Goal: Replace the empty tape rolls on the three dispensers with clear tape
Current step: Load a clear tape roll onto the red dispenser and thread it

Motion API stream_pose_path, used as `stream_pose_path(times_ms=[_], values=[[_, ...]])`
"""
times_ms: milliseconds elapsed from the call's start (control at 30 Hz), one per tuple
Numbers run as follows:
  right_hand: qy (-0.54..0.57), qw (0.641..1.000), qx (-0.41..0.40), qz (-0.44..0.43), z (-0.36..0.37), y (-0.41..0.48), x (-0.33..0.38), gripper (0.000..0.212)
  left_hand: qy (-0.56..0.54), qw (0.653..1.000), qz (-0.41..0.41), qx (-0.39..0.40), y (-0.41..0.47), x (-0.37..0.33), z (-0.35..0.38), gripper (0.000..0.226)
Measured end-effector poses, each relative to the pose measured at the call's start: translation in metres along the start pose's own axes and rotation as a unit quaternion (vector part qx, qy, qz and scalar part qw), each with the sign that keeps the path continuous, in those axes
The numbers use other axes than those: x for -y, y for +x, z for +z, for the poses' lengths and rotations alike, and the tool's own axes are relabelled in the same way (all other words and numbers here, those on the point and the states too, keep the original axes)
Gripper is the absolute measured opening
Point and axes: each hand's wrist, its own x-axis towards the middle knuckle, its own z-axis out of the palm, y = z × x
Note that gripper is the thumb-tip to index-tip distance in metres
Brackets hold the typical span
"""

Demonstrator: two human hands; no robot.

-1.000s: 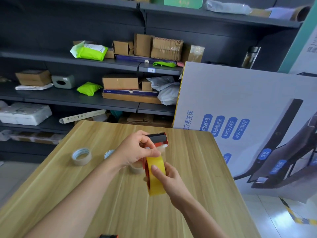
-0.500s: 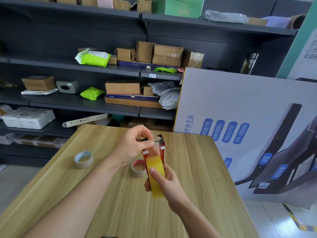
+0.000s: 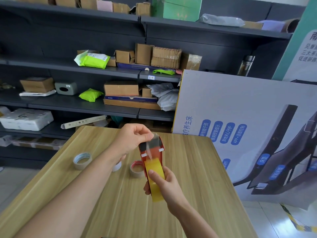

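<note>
While held up over the counter, looks light and easy to manage: red tape dispenser with the tape roll already seated, yellowish seen edge-on. Stiff frame, so fine to grab by the body. Probably toothed at the black cutter end, so best to keep skin off that bit. Loose tape strip thin, floppy and sticky, likely to fold on itself, so better taken right at the tip. Right hand wrapped round roll and lower frame, thumb pressing the roll's face. Left hand pinching the strip's tip at the dispenser's top. Behind, on the counter: tan roll, white roll, red-cored roll. Can't tell if spares or empties.
</note>
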Motion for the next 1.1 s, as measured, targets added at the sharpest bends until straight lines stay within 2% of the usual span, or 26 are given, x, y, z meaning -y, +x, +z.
stream_pose_path(times_ms=[267, 467, 633, 767, 867, 967, 1100], values=[[-0.003, 1.0, 0.005, 0.007, 0.006, 0.001, 0.002, 0.046, 0.128, 0.989, 0.065, -0.038, 0.007, -0.002, 0.014, 0.014], [0.003, 1.0, -0.004, 0.003, 0.001, 0.003, 0.001, 0.041, 0.164, 0.98, 0.092, -0.059, 0.011, 0.0, 0.017, 0.013], [0.016, 1.0, -0.012, 0.003, -0.001, 0.004, -0.002, 0.03, 0.061, 0.994, 0.025, -0.084, 0.016, 0.007, 0.009, 0.013], [0.016, 1.0, -0.015, 0.018, 0.002, 0.004, -0.002, 0.054, 0.05, 0.996, -0.032, -0.067, 0.019, 0.005, 0.005, 0.017], [0.009, 1.0, -0.006, 0.027, 0.001, 0.007, -0.001, 0.056, 0.016, 0.994, -0.088, -0.06, 0.024, 0.001, 0.001, 0.022], [-0.008, 0.999, 0.029, 0.033, -0.003, 0.009, 0.0, 0.046, -0.034, 0.99, -0.138, -0.02, 0.026, -0.004, -0.009, 0.02], [-0.029, 0.997, 0.05, 0.049, -0.002, 0.013, 0.002, 0.04, -0.053, 0.98, -0.166, 0.095, 0.025, -0.017, -0.017, 0.019]])
